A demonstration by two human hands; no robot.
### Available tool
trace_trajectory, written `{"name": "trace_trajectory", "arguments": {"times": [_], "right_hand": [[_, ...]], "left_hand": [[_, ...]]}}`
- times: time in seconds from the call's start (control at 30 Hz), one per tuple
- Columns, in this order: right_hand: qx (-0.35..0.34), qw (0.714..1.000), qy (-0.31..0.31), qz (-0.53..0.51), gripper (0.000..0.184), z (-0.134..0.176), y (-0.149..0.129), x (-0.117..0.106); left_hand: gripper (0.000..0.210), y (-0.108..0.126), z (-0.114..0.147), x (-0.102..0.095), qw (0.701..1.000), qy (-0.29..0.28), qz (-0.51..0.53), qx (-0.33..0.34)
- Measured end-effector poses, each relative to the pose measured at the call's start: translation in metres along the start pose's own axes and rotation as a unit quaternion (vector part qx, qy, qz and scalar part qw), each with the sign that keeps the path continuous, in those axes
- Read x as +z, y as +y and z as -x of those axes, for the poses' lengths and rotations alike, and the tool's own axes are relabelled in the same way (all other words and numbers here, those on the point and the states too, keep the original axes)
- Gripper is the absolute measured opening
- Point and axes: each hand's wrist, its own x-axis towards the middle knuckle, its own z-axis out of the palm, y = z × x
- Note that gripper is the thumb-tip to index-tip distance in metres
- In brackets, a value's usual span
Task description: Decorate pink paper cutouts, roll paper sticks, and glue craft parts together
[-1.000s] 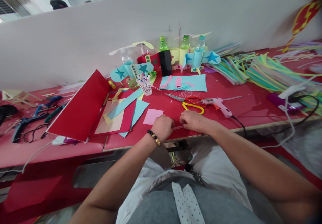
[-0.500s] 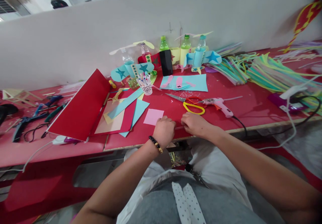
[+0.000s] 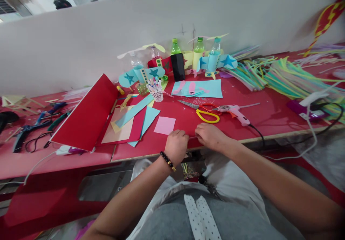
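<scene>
You are sitting in a craft workroom, the kind used for paper and bottle models. The long red surface in front of you carries cut coloured paper, a big red card sheet, yellow-handled scissors and a pink glue gun on its cable. Along the plain grey wall stand plastic bottles dressed as paper aeroplanes, a cup of markers, and heaps of coloured strips.
</scene>
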Motion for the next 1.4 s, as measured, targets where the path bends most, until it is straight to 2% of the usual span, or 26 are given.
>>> {"name": "trace_trajectory", "arguments": {"times": [0.43, 0.63, 0.8, 0.87, 1.13, 1.4], "right_hand": [[-0.010, 1.000, 0.009, -0.014, 0.013, 0.006, -0.001, 0.001], [-0.012, 0.999, 0.033, -0.024, 0.015, 0.012, 0.001, 0.003], [-0.007, 0.990, 0.137, -0.041, 0.026, 0.029, -0.003, 0.009], [-0.005, 0.987, 0.161, -0.029, 0.032, 0.038, -0.010, 0.015], [0.059, 0.988, 0.141, 0.015, 0.047, 0.057, -0.034, 0.045], [0.081, 0.985, 0.151, 0.021, 0.049, 0.057, -0.037, 0.049]], "left_hand": [[0.017, 0.008, 0.017, 0.001, 1.000, -0.014, 0.003, 0.006], [0.022, 0.017, 0.023, 0.006, 0.999, -0.012, -0.049, 0.001], [0.023, 0.019, 0.024, 0.005, 0.998, -0.010, -0.070, 0.001], [0.023, 0.020, 0.024, 0.006, 0.997, -0.010, -0.072, 0.003], [0.034, 0.018, 0.032, 0.010, 1.000, 0.001, -0.021, -0.017], [0.035, 0.009, 0.040, 0.012, 0.999, 0.004, -0.005, -0.036]]}}
